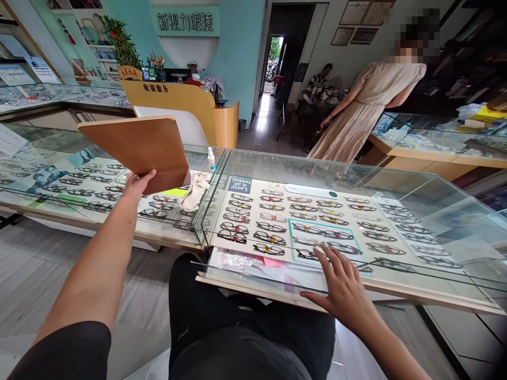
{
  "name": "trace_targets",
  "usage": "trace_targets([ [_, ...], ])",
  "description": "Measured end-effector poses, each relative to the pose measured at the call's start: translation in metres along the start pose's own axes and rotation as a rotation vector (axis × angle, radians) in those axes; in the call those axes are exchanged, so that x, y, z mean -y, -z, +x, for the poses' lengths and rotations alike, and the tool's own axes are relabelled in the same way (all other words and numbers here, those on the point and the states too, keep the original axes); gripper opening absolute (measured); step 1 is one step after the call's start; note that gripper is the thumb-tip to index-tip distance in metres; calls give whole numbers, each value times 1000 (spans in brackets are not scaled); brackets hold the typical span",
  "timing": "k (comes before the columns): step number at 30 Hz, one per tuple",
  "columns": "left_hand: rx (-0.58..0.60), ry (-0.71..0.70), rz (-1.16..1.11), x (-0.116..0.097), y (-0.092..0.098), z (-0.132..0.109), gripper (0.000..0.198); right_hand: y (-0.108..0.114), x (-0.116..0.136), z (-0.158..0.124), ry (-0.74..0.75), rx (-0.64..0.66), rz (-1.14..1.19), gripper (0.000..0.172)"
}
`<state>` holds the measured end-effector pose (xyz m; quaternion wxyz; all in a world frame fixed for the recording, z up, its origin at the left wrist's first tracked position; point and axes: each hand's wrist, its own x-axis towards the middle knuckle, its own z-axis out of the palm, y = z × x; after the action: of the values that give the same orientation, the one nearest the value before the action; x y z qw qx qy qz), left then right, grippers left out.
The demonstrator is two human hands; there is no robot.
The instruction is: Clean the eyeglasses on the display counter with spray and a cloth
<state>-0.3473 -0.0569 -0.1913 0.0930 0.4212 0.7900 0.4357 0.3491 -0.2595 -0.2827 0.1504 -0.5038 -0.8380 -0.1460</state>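
My left hand (138, 184) grips the lower edge of a flat brown board (146, 148) with rounded corners. The board is tilted and held up above the left glass showcase (130, 221); its other face is hidden. My right hand (340, 279), fingers spread and holding nothing I can see, is at the front of the right glass showcase (415, 287). Whether it touches the glass I cannot tell. Inside that case rows of eyeglasses (271, 237) lie on white panels, some on a teal-edged panel (328, 248). Below them a pulled-out drawer (214, 277) holds clear plastic packets and a pink item.
A cream cloth (195, 192) and a white spray bottle (211, 159) are at the left case's right end. Behind stands a yellow counter (178, 103). A person in a beige dress (364, 116) is beyond the right case; another person (321, 78) is farther back by a doorway.
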Motion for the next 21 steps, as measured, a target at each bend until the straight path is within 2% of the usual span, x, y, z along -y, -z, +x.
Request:
trace_targets([
  [3, -19, 96, -59, -4, 0, 3, 57, -1, 0, 7, -28, -44, -24, 119],
  [5, -49, 113, -77, -6, -2, 2, 53, -3, 1, 14, -38, -65, -33, 116],
  [11, -111, 81, -82, 4, -7, -4, 52, -14, 1, 29, -79, -51, -30, 94],
  [14, -122, 35, -71, 14, -10, -1, 51, -10, 7, 45, -53, -30, 14, 84],
  [17, -126, 21, -55, 22, -13, 5, 48, 5, 23, 81, -32, -23, 140, 87],
  [21, -124, -9, -68, 29, -14, 9, 47, 25, 60, 163, 50, 6, 442, 81],
])
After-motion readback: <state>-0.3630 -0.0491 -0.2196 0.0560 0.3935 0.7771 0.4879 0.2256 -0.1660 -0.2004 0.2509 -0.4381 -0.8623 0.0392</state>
